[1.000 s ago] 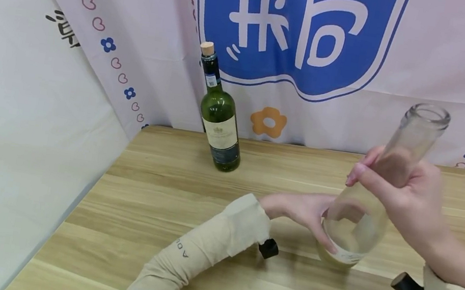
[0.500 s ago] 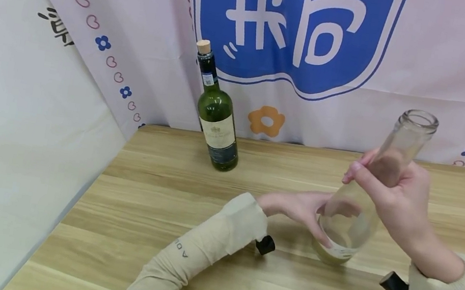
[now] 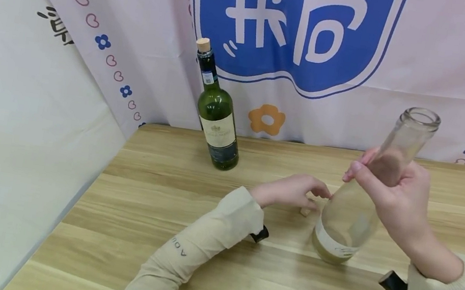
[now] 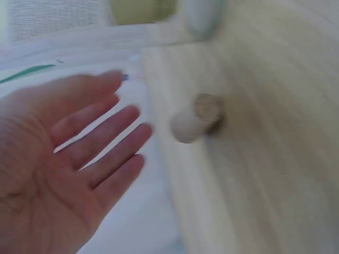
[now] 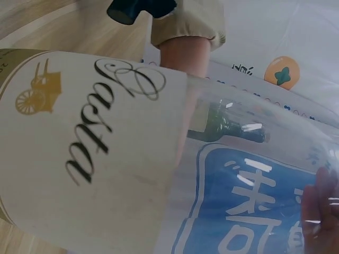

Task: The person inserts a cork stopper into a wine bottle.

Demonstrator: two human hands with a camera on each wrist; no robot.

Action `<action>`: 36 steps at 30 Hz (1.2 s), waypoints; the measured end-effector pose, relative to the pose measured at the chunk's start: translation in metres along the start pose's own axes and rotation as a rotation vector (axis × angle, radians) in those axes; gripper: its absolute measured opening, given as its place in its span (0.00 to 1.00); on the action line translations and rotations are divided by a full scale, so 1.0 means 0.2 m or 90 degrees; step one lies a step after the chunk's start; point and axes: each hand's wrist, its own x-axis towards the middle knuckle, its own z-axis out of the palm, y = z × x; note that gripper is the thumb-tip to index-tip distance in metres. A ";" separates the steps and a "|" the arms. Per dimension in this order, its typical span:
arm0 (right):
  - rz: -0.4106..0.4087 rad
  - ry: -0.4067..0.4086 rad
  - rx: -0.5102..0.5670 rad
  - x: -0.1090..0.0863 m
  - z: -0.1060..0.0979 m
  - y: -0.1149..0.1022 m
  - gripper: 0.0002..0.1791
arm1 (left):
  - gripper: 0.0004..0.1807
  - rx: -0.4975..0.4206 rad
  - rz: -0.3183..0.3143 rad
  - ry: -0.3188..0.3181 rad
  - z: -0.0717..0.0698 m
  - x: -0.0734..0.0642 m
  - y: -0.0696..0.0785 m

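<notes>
Your R hand (image 3: 405,201) grips tilted clear bottle (image 3: 351,221), frame rt; your L hand (image 3: 290,191), relaxed & empty, is by loose cork (image 3: 305,211), rt of ctr. Prob. cork pickup; pinch needed next.

Clear bottle (image 3: 348,213): white label (image 5: 127,159), black script (image 5: 96,119), gold cart (image 5: 42,92). Green bottle (image 3: 217,102): cream-and-dark label (image 3: 220,132). Loose cork (image 4: 209,107): brown. Surface (image 3: 253,282): tan woodgrain. Backdrop (image 3: 450,56): pale pink, blue emblem (image 3: 266,63).

We see smooth, shiny glass in the clear bottle (image 3: 347,218), its paper label (image 5: 116,159) matt. The green bottle (image 3: 215,105) is glossy glass with a dull cork (image 3: 203,45); the loose stopper (image 4: 208,107) looks like speckled cork. Our table (image 3: 139,201) is smooth and wood-grained, the backdrop (image 3: 308,116) creased cloth, the sleeve (image 3: 192,238) matt, wrinkled fabric.
</notes>
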 end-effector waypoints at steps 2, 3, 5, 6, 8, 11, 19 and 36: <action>0.003 0.001 -0.002 0.00 0.00 0.00 0.05 | 0.18 0.025 -0.038 0.031 0.02 0.02 -0.01; 0.005 0.002 -0.005 0.00 0.00 0.00 0.05 | 0.17 0.038 -0.059 0.042 0.02 0.03 -0.02; 0.009 0.005 -0.013 0.00 0.00 -0.01 0.05 | 0.17 0.061 -0.094 0.060 0.04 0.04 -0.03; 0.010 0.007 -0.018 0.00 0.00 -0.01 0.05 | 0.17 0.066 -0.109 0.065 0.05 0.04 -0.03; 0.010 0.011 -0.022 0.00 0.00 -0.01 0.05 | 0.17 0.085 -0.128 0.073 0.07 0.05 -0.03; 0.009 0.012 -0.027 0.00 0.00 -0.01 0.05 | 0.14 0.101 -0.146 0.081 0.09 0.05 -0.03; 0.010 0.012 -0.015 0.00 0.00 0.00 0.05 | 0.09 0.122 -0.143 0.084 0.12 0.07 -0.03; 0.003 0.007 -0.033 0.00 0.00 -0.01 0.05 | 0.09 -0.054 -0.120 0.258 -0.09 -0.04 0.07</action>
